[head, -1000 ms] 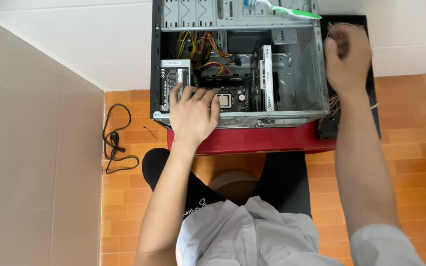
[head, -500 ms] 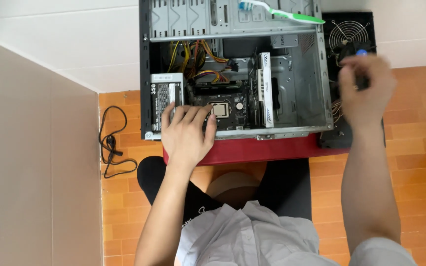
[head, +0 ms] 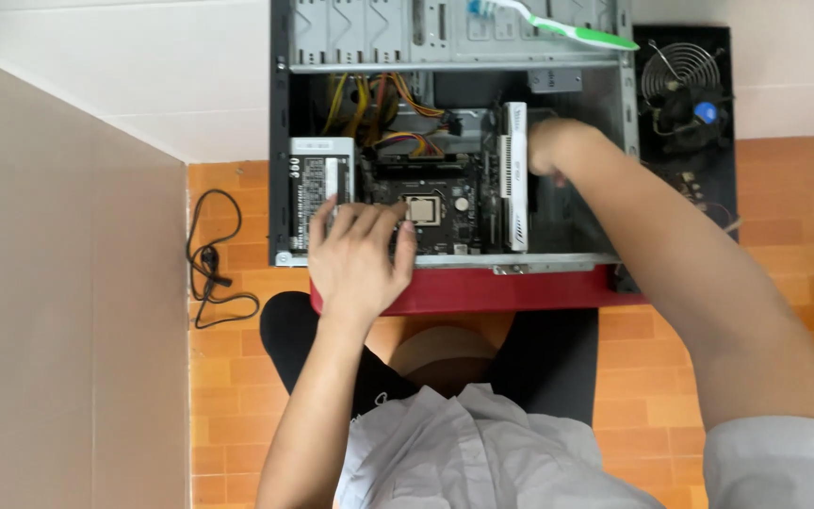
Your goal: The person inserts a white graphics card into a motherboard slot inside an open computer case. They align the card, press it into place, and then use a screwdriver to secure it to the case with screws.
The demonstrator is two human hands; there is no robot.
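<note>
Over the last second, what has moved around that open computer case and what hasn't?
The right hand moved from the black panel with the cooler fan at the case's right side into the open computer case, next to the white graphics card; whether it grips anything is unclear. The left hand stayed flat on the case's near edge. The toothbrush and the black cable stayed put.

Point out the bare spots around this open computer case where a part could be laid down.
Bare spots: white floor left of the computer case, above the black cable; orange tiles right of the fan panel. Crowded: inside the case, with wires, left hand and right hand.
</note>
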